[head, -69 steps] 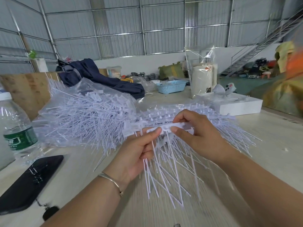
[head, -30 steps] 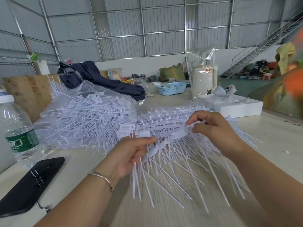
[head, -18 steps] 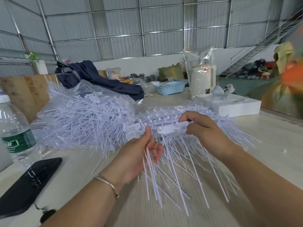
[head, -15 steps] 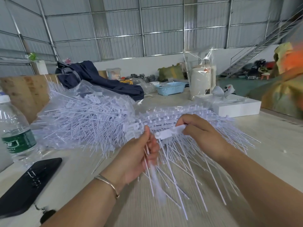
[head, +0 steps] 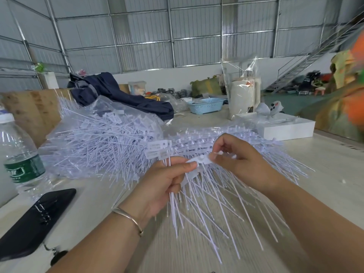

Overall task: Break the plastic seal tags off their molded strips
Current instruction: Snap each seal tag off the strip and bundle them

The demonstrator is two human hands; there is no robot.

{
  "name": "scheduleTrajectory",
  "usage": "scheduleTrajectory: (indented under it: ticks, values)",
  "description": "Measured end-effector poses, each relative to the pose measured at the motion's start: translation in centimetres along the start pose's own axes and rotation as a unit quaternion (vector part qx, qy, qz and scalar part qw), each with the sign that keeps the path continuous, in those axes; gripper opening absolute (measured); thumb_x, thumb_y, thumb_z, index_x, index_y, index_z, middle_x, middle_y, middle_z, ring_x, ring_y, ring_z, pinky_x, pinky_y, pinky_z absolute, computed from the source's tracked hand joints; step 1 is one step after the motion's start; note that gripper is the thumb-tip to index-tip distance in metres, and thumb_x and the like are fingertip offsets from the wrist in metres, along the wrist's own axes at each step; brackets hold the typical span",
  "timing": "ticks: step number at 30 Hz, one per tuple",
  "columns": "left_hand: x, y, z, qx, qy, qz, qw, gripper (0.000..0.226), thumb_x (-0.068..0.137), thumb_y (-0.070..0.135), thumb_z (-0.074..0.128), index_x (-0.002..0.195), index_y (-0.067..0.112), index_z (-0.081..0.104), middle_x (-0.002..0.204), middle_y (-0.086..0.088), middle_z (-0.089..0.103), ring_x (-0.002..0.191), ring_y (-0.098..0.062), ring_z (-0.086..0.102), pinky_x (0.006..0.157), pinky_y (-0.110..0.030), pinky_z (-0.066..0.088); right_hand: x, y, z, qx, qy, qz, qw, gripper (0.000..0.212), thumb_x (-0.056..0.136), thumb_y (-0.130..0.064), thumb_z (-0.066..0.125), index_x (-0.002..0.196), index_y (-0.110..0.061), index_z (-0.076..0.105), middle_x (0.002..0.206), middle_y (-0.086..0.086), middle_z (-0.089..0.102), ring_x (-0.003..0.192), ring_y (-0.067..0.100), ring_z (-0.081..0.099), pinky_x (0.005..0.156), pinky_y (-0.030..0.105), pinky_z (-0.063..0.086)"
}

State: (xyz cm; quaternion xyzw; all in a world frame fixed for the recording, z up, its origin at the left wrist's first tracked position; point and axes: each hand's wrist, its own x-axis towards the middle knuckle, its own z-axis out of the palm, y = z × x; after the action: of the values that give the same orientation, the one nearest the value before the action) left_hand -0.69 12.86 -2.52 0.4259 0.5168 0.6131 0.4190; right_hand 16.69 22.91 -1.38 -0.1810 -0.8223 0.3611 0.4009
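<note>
Left hand (head: pixel 163 186) grips a bundle of tags (head: pixel 178 201), thumb and fingers curled round their upper ends, tails hanging toward the table (head: pixel 325 174). Right hand (head: pixel 236 162) pinches the white strip (head: pixel 201 160) at its right end; left thumb presses its left end. Strip held above the tag pile (head: pixel 110 142).
</note>
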Motion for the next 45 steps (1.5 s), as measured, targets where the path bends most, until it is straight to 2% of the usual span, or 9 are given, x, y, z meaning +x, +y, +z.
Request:
scheduleTrajectory:
  ticks: [9,14,18,23,28,31,34,41,45]
  values:
    - [-0.1,-0.9,0.0,-0.165,-0.143,-0.030,0.975,0.011,0.076,0.015,0.074,0.068,0.019,0.067,0.061,0.008,0.049,0.042,0.000,0.032,0.036,-0.011,0.022,-0.1,-0.4,0.7,0.147,-0.079,0.040,0.985,0.031,0.072,-0.034,0.072,0.077,-0.006,0.062,0.073,0.006,0.054,0.071,0.015,0.046,0.072,0.029,0.035]
    - [-0.1,-2.1,0.3,-0.199,-0.165,-0.102,0.961,0.043,0.059,0.026,0.089,0.091,0.012,0.064,0.067,0.002,0.053,0.039,0.000,0.033,0.035,-0.011,0.019,-0.2,-0.1,1.8,0.200,-0.118,0.045,0.972,0.019,0.077,-0.025,0.075,0.073,-0.011,0.062,0.069,-0.001,0.066,0.070,0.012,0.059,0.075,0.021,0.045]
    - [0.0,-1.7,0.5,-0.203,-0.201,-0.087,0.954,0.042,0.064,0.035,0.089,0.088,0.013,0.061,0.062,0.004,0.045,0.040,0.000,0.033,0.039,-0.015,0.013,-0.1,-0.3,1.9,0.209,-0.092,0.049,0.972,0.023,0.071,-0.028,0.077,0.071,-0.011,0.061,0.063,-0.009,0.064,0.061,0.002,0.057,0.065,0.010,0.043]
    - [0.4,-0.8,-0.1,-0.228,-0.141,-0.089,0.959,0.022,0.072,0.031,0.077,0.068,0.019,0.059,0.059,0.008,0.030,0.045,-0.002,0.026,0.038,-0.013,0.020,0.2,0.1,0.4,0.148,-0.013,0.061,0.987,0.028,0.068,-0.023,0.082,0.082,-0.007,0.064,0.063,-0.005,0.056,0.056,0.007,0.047,0.055,0.014,0.037]
    - [0.2,-0.5,-0.7,-0.188,-0.104,-0.071,0.974,0.017,0.078,0.008,0.069,0.062,0.012,0.067,0.056,0.007,0.028,0.039,0.000,0.027,0.034,-0.010,0.023,0.4,0.7,-0.2,0.137,-0.016,0.077,0.987,0.017,0.079,-0.009,0.076,0.092,-0.007,0.065,0.076,0.007,0.056,0.072,0.019,0.050,0.068,0.027,0.039]
    - [0.2,-0.4,-0.9,-0.153,-0.081,-0.075,0.982,0.020,0.072,0.000,0.068,0.065,0.012,0.054,0.050,0.007,0.025,0.035,-0.001,0.023,0.031,-0.011,0.021,0.4,0.8,-0.2,0.115,-0.006,0.068,0.991,0.008,0.084,-0.009,0.072,0.092,-0.008,0.068,0.082,0.005,0.059,0.076,0.013,0.055,0.070,0.018,0.044]
    - [0.6,-0.7,-1.1,-0.180,-0.031,-0.074,0.980,0.038,0.064,-0.010,0.064,0.064,0.019,0.038,0.053,0.007,0.022,0.033,-0.001,0.021,0.028,-0.012,0.019,0.3,0.9,-0.3,0.095,0.008,0.072,0.993,0.007,0.088,-0.009,0.068,0.094,-0.009,0.070,0.091,0.015,0.061,0.083,0.018,0.055,0.078,0.025,0.044]
    - [0.9,-1.2,-0.9,-0.202,0.002,-0.072,0.977,0.021,0.076,0.019,0.071,0.065,0.016,0.053,0.054,0.008,0.021,0.035,-0.003,0.020,0.029,-0.014,0.021,0.4,1.1,-0.3,0.078,0.023,0.097,0.992,0.009,0.087,-0.015,0.069,0.086,-0.006,0.068,0.081,0.014,0.050,0.074,0.021,0.044,0.075,0.034,0.035]
    - [0.9,-1.2,-0.7,-0.256,-0.005,-0.078,0.963,0.025,0.082,0.030,0.063,0.090,0.007,0.058,0.054,0.006,0.029,0.036,-0.003,0.026,0.029,-0.014,0.023,0.4,1.2,-0.4,0.088,0.022,0.086,0.992,0.009,0.086,-0.012,0.069,0.084,-0.004,0.068,0.080,0.014,0.049,0.074,0.021,0.045,0.075,0.034,0.035]
